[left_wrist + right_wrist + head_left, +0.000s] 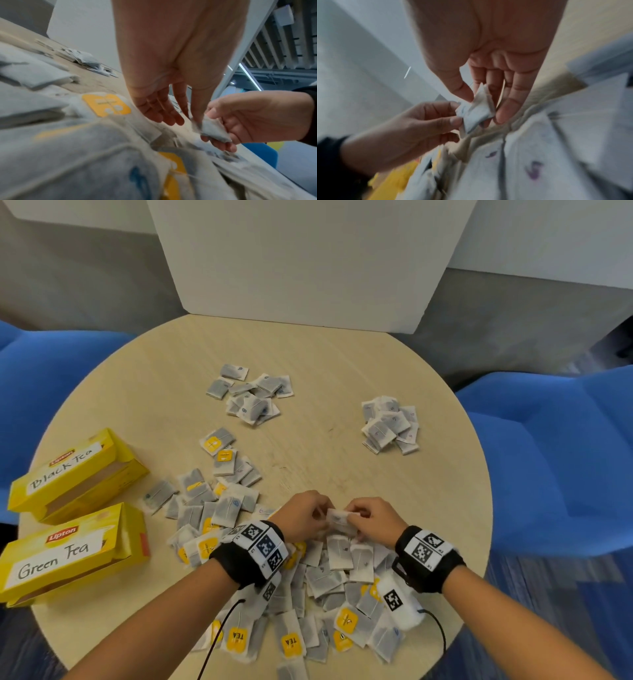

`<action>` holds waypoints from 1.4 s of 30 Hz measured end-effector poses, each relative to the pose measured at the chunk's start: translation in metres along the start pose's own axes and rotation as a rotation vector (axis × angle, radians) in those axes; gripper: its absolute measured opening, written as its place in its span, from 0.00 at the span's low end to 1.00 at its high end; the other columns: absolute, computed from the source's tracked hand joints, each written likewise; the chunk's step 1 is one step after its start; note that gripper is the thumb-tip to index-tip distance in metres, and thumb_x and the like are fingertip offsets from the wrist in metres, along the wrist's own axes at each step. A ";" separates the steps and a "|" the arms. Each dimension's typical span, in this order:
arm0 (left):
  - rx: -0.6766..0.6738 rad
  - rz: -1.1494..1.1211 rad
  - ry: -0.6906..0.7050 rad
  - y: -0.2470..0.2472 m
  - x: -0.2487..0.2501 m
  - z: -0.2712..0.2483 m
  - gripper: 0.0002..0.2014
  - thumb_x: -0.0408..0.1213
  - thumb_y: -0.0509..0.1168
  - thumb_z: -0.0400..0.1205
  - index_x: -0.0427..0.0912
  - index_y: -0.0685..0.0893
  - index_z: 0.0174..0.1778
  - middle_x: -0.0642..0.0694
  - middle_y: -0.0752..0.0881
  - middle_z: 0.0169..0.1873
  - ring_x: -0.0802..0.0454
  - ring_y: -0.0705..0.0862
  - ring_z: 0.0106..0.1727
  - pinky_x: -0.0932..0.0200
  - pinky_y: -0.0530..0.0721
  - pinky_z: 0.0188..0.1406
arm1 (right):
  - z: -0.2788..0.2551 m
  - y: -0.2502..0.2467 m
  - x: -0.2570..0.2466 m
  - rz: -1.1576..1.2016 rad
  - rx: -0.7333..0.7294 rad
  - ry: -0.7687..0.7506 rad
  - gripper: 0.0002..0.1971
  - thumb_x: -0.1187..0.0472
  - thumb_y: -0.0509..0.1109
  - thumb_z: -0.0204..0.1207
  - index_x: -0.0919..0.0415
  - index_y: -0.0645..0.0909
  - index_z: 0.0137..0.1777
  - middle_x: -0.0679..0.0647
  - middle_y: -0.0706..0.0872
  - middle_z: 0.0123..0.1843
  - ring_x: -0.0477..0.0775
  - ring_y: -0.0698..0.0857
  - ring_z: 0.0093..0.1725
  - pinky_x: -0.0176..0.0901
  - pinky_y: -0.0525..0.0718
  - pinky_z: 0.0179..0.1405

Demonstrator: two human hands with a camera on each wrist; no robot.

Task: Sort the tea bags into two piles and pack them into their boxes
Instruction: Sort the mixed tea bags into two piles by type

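Both hands meet over the near middle of the round table [342,378], each pinching one end of a single tea bag [337,517]. My left hand [305,517] pinches its left edge between thumb and fingertip; my right hand [371,518] holds the other side. The right wrist view shows the tea bag [476,112] crumpled between both thumbs, and the left wrist view shows the tea bag [212,129] in the right hand's fingers. Under the wrists lies a big mixed heap of tea bags [308,594], some with yellow tags. Two sorted piles lie farther off: one [251,395] at centre, one [390,426] to the right.
Two yellow Lipton boxes lie open at the left: "Black Tea" [75,474] behind, "Green Tea" [68,553] in front. A white panel [308,261] stands at the table's far edge. Blue chairs [555,460] flank the table.
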State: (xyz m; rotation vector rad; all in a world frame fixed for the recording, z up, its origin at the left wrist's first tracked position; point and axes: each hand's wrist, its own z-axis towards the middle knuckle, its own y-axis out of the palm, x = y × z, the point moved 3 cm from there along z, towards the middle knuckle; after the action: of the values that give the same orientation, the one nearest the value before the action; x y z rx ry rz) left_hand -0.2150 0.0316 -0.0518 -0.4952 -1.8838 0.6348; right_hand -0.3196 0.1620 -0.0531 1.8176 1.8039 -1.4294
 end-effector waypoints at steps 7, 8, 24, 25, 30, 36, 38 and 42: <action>0.086 -0.284 -0.074 -0.001 -0.012 0.001 0.04 0.35 0.69 0.79 0.38 0.84 0.43 0.46 0.83 0.33 0.53 0.78 0.35 0.60 0.75 0.37 | -0.004 0.002 0.004 0.556 -0.065 0.088 0.06 0.71 0.65 0.80 0.65 0.81 0.54 0.65 0.87 0.37 0.52 0.86 0.26 0.37 0.86 0.25; 0.093 -0.307 -0.074 -0.001 -0.014 0.000 0.04 0.34 0.69 0.79 0.36 0.85 0.43 0.45 0.83 0.34 0.52 0.79 0.35 0.59 0.75 0.38 | -0.004 0.002 0.005 0.572 -0.072 0.079 0.07 0.71 0.65 0.80 0.64 0.80 0.54 0.64 0.87 0.34 0.51 0.86 0.25 0.37 0.86 0.25; 0.841 -0.427 -0.386 -0.137 -0.071 0.025 0.08 0.27 0.57 0.84 0.42 0.69 0.55 0.40 0.80 0.36 0.39 0.84 0.37 0.47 0.83 0.38 | -0.016 -0.006 -0.004 -0.435 -0.221 -0.124 0.24 0.52 0.81 0.66 0.52 0.82 0.62 0.52 0.78 0.53 0.51 0.79 0.52 0.41 0.77 0.53; 0.850 -0.404 -0.416 -0.142 -0.079 0.029 0.07 0.27 0.57 0.83 0.43 0.71 0.52 0.40 0.81 0.37 0.39 0.85 0.38 0.46 0.84 0.40 | -0.016 -0.002 -0.004 -0.492 -0.256 -0.116 0.28 0.49 0.82 0.64 0.52 0.81 0.64 0.53 0.76 0.53 0.53 0.77 0.53 0.44 0.77 0.55; 0.743 -0.369 -0.566 -0.151 -0.108 0.042 0.15 0.27 0.56 0.82 0.37 0.83 0.61 0.31 0.85 0.56 0.32 0.85 0.53 0.41 0.85 0.54 | -0.015 0.010 -0.001 -0.578 -0.239 -0.145 0.31 0.47 0.82 0.62 0.51 0.78 0.65 0.50 0.70 0.52 0.49 0.70 0.51 0.44 0.74 0.51; 0.519 -0.034 -0.490 -0.145 -0.090 0.037 0.24 0.29 0.56 0.84 0.38 0.67 0.78 0.26 0.77 0.66 0.30 0.75 0.63 0.50 0.71 0.59 | -0.013 0.017 -0.001 -0.555 -0.234 -0.131 0.28 0.53 0.84 0.59 0.52 0.71 0.52 0.50 0.71 0.53 0.51 0.73 0.49 0.46 0.75 0.48; 0.562 -0.025 -0.416 -0.142 -0.074 0.029 0.24 0.29 0.57 0.84 0.37 0.66 0.79 0.26 0.78 0.61 0.32 0.77 0.58 0.52 0.69 0.53 | -0.012 0.017 -0.003 -0.547 -0.228 -0.141 0.28 0.55 0.85 0.57 0.50 0.67 0.46 0.51 0.72 0.51 0.51 0.72 0.46 0.45 0.73 0.42; 0.539 -0.128 -0.247 -0.117 -0.047 0.019 0.19 0.32 0.63 0.81 0.43 0.77 0.70 0.38 0.80 0.42 0.49 0.78 0.39 0.58 0.72 0.43 | -0.009 0.017 -0.004 -0.490 -0.221 -0.144 0.31 0.57 0.85 0.55 0.45 0.61 0.37 0.49 0.72 0.43 0.50 0.70 0.40 0.44 0.68 0.35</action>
State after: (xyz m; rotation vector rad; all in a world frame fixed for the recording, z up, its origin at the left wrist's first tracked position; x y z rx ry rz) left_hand -0.2211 -0.0908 -0.0172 0.0547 -1.8502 1.1107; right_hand -0.3001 0.1619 -0.0531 1.1830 2.3222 -1.3897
